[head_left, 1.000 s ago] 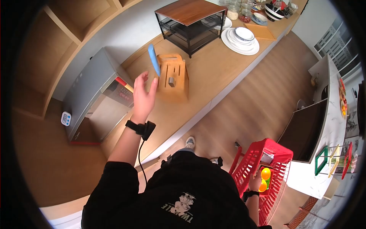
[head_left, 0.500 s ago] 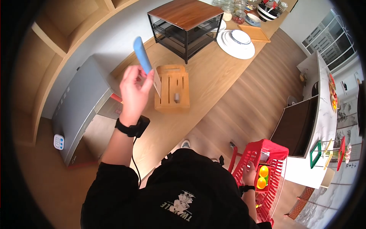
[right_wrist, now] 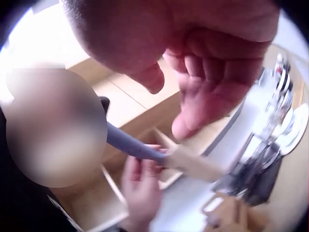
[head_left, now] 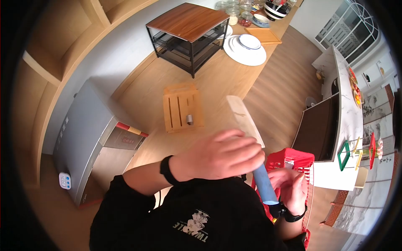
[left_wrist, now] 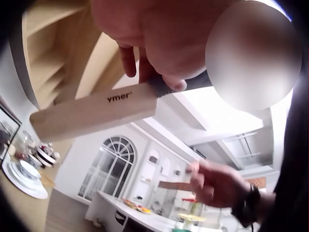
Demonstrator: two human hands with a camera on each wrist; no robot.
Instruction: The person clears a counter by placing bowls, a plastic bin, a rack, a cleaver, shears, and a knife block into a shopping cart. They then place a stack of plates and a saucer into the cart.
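My left hand [head_left: 220, 154] grips a cleaver by its blue handle [head_left: 266, 187], in front of my body. Its broad pale blade [head_left: 242, 115] points away from me over the counter's edge, and dark "ymer" lettering marks the blade [left_wrist: 91, 110] in the left wrist view. Beside the handle's end is my right hand [head_left: 294, 193], holding nothing, its fingers loosely bent and apart from the cleaver in the right wrist view. On the counter lies a slotted wooden knife block [head_left: 183, 109], with one small grey handle [head_left: 189, 119] standing in it.
A red shopping basket cart [head_left: 289, 155] stands at my right, partly behind the right hand. Left on the counter is a grey oven [head_left: 86, 138]. A black rack with a wooden top [head_left: 188, 21] and stacked white plates [head_left: 247, 50] stand farther back.
My left hand has drawn the cleaver out of the knife block and carried it right, across my body. My right hand has come up from the cart to the handle's end.
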